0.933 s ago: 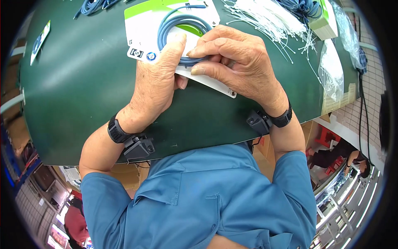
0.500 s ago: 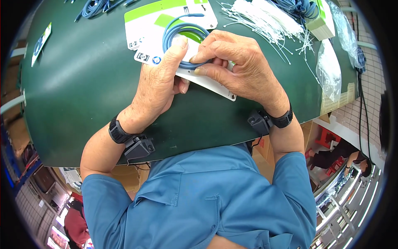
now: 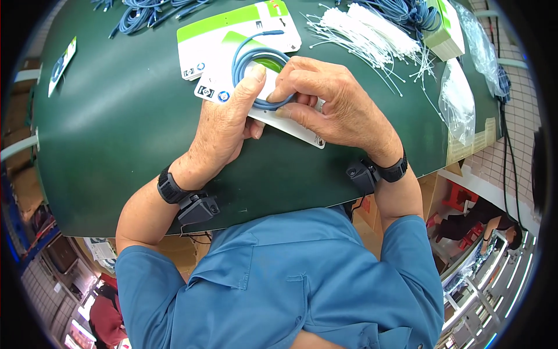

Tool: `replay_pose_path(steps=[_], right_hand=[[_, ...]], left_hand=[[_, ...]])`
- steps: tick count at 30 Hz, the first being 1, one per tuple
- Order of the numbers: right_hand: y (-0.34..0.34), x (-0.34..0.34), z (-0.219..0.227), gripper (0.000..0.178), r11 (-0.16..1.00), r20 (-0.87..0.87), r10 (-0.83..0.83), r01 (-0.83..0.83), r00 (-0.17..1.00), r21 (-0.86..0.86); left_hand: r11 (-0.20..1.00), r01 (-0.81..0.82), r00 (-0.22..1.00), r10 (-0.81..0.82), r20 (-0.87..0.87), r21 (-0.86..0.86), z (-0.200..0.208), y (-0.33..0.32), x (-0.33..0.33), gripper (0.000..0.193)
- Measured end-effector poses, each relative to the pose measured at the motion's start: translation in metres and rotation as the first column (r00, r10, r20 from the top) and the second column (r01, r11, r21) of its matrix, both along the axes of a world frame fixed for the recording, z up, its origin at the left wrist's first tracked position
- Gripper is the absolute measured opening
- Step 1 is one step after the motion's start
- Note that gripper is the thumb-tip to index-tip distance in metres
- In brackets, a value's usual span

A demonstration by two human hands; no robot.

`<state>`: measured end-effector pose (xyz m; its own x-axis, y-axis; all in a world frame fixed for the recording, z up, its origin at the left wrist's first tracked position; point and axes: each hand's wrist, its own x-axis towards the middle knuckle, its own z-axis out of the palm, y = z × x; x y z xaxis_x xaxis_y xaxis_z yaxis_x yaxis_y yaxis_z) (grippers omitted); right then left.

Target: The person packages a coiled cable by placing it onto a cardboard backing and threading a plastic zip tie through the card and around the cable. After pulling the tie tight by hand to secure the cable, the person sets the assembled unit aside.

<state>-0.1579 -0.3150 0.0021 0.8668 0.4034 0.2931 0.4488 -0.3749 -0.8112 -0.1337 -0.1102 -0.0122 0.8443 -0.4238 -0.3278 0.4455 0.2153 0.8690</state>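
A coiled blue cable (image 3: 236, 68) lies on a white and green packaging card (image 3: 297, 132), one cable end sticking out toward the upper right. My left hand (image 3: 225, 125) is closed on the card's left side, its thumb pressing the coil against the card and its fingers underneath. At the coil's lower right, my right hand (image 3: 346, 104) is closed in a pinch, with thumb and index fingertip on either side of the cable. Whether something thin is also between those fingertips cannot be seen. Behind the held card lie more white and green cards (image 3: 195, 51) on the green table (image 3: 110, 139).
White cable ties (image 3: 372, 43) lie spread at the back right, beside blue cables (image 3: 415, 17) and a block of stacked cards (image 3: 444, 35). A clear bag of ties (image 3: 458, 102) is at the right edge. More blue cables (image 3: 136, 17) lie back left, near a single card (image 3: 62, 67).
The hands, card and coil sit slightly lower in the picture, and so does most of the tabletop. My grip on the coil looks nearly the same.
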Motion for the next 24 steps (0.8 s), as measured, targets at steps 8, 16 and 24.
replay_pose_path(steps=[8,16,24], right_hand=[[0.004,0.001,-0.007,0.024,0.999,0.084,-0.033,0.033,0.996,0.005],[0.014,0.005,-0.004,0.033,0.992,0.38,-0.122,0.129,0.917,0.007],[-0.047,0.016,-0.002,0.025,0.893,0.274,-0.417,0.446,0.867,-0.052]], left_hand=[[0.985,-0.065,0.99,0.043,0.137,0.16,-0.003,0.0,0.005,0.026],[0.976,-0.12,0.956,0.065,0.286,0.179,-0.003,0.003,0.008,0.023],[0.955,-0.274,0.934,0.236,0.269,0.115,0.003,0.01,0.026,0.026]])
